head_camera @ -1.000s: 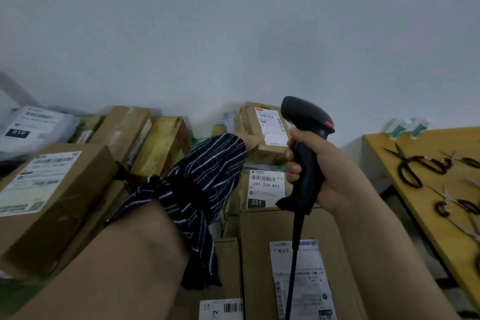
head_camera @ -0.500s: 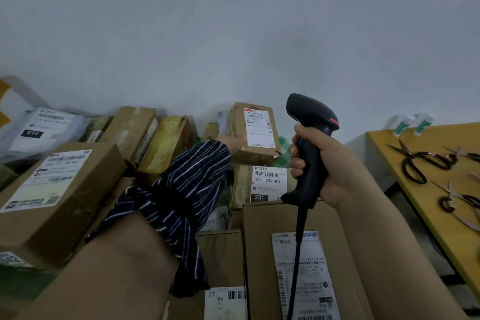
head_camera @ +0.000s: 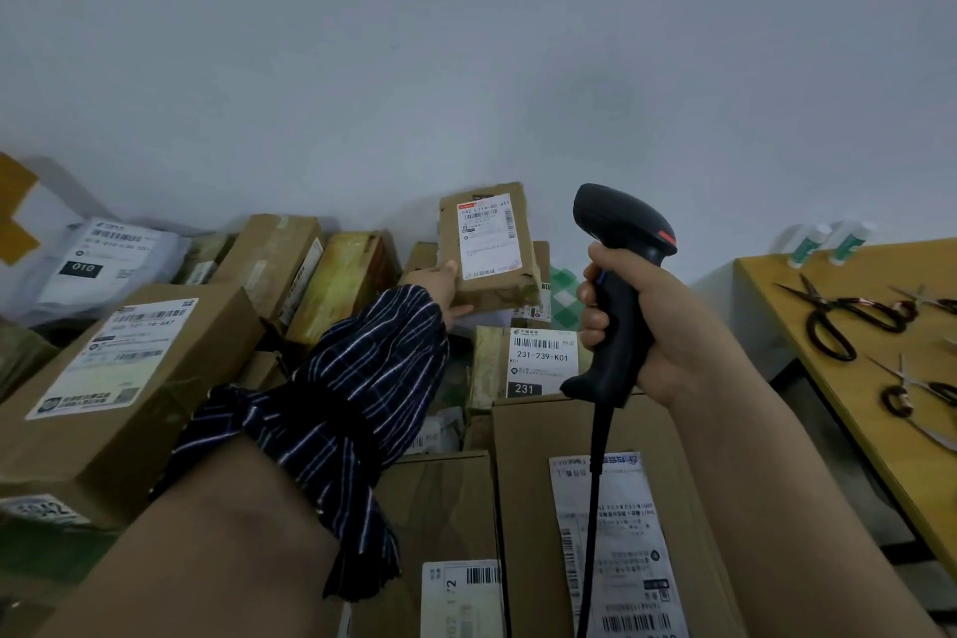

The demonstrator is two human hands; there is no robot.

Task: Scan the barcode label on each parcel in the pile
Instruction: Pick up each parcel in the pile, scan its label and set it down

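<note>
My left hand point(head_camera: 439, 290), in a striped sleeve, grips a small brown parcel point(head_camera: 489, 293) by its lower left corner and holds it up above the pile. Its white barcode label point(head_camera: 488, 236) faces me. My right hand point(head_camera: 652, 321) grips a black corded barcode scanner point(head_camera: 619, 285), upright, just right of the parcel, its head level with the label. Below lie more cardboard parcels, one with a label reading 231 point(head_camera: 541, 360), and a big box point(head_camera: 595, 523) with a long label.
A large box point(head_camera: 119, 394) with a white label sits at the left, a grey mailer bag point(head_camera: 103, 259) behind it, brown and yellow boxes point(head_camera: 336, 285) against the wall. A yellow table point(head_camera: 777, 306) at right holds several scissors point(head_camera: 839, 316) and two bottles point(head_camera: 823, 244).
My left hand has lifted the small parcel higher and tilted it more upright, label toward me. The scanner has stayed beside it, shifting slightly.
</note>
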